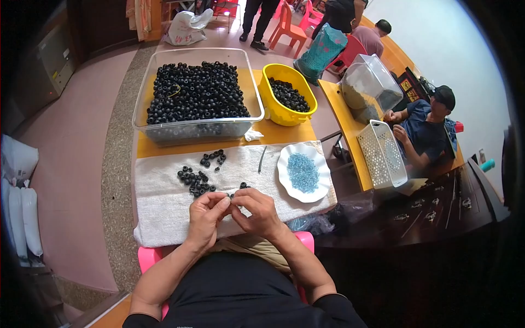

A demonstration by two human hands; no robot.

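My left hand [206, 217] and my right hand [258, 214] meet over the near part of a white towel [164, 210]. Thumb and fingers of both are pinched together, tip to tip. A speck of black shows between the fingertips; what they hold is mostly hidden. Just beyond lie loose small black ring-shaped parts [196, 179] in a scattered group, with a few more beside my right fingers. To the right, a white scalloped plate [283, 174] bears a heap of tiny clear bluish pieces. A thin dark stick [262, 159] rests on the towel left of the plate.
Behind the towel stand a large clear bin [143, 127] and a yellow tub [287, 116], both filled with black parts. A crumpled white tissue [253, 134] lies between. At right, a person [426, 128] sits by another table with a white perforated basket [381, 156].
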